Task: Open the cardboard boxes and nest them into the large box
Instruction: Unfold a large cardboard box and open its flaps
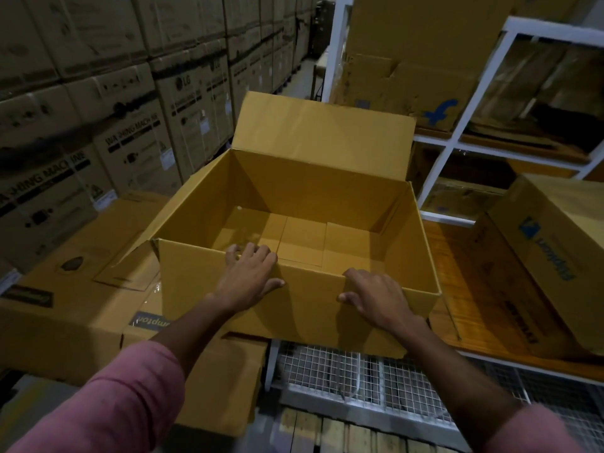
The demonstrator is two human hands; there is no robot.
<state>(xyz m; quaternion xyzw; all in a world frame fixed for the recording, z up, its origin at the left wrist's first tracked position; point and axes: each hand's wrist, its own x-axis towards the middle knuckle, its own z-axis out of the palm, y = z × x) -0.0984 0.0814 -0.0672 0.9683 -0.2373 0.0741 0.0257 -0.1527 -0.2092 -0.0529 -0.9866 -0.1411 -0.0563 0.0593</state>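
Note:
A big open cardboard box (327,308) stands in front of me with its far flap raised and its left flap folded outward. Its inside is bare down to the folded bottom flaps. My left hand (248,276) grips the near wall's top edge, fingers curled over the rim into the box. My right hand (376,295) holds the same near wall further right, fingers hooked over the rim and thumb on the outer face.
A flat brown carton (65,289) lies at the left under the open box. Another printed carton (549,256) lies tilted at the right. A white shelf frame (457,135) holds more boxes behind. Stacked washing-machine cartons (98,109) fill the left. A wire-mesh surface (359,380) lies below.

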